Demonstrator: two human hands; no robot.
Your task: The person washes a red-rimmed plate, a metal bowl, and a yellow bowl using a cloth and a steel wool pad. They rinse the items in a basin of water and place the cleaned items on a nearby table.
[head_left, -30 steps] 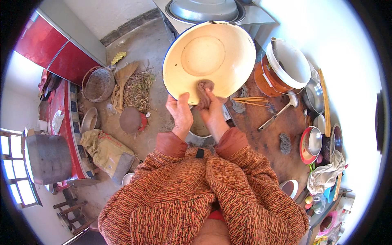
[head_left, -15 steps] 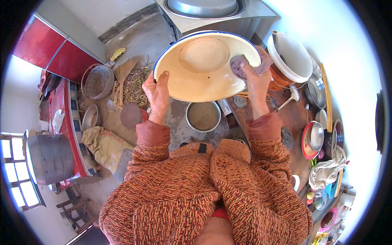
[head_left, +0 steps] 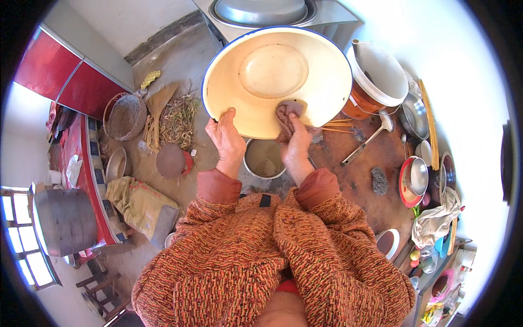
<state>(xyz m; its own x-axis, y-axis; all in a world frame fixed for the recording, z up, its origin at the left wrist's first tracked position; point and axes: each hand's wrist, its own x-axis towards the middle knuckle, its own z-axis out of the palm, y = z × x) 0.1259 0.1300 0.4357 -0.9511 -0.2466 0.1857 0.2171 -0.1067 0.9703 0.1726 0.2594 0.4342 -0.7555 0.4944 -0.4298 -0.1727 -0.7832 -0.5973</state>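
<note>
A large cream enamel basin (head_left: 321,71) with a blue rim is held up before me, tilted so its inside faces me. My left hand (head_left: 226,140) grips its near left rim, thumb inside the bowl and fingers hidden behind. In my right hand (head_left: 297,143) is a brownish-purple cloth (head_left: 286,117), pressed by the thumb against the basin's inner wall near the close edge. Below the basin a round metal pan (head_left: 265,158) stands on the floor, partly covered by the basin and my right hand.
On the right, a brown surface carries a ladle (head_left: 370,136), a dark scrubber (head_left: 379,181), a white bucket (head_left: 381,76) and several bowls. A wicker basket (head_left: 125,116), scattered dry stalks (head_left: 180,120) and a sack (head_left: 139,201) lie left. A metal stove (head_left: 332,24) stands ahead.
My right hand and the cloth have moved from the basin's right rim leftward to its near edge. The basin has tilted further toward me, and my left hand has shifted slightly right.
</note>
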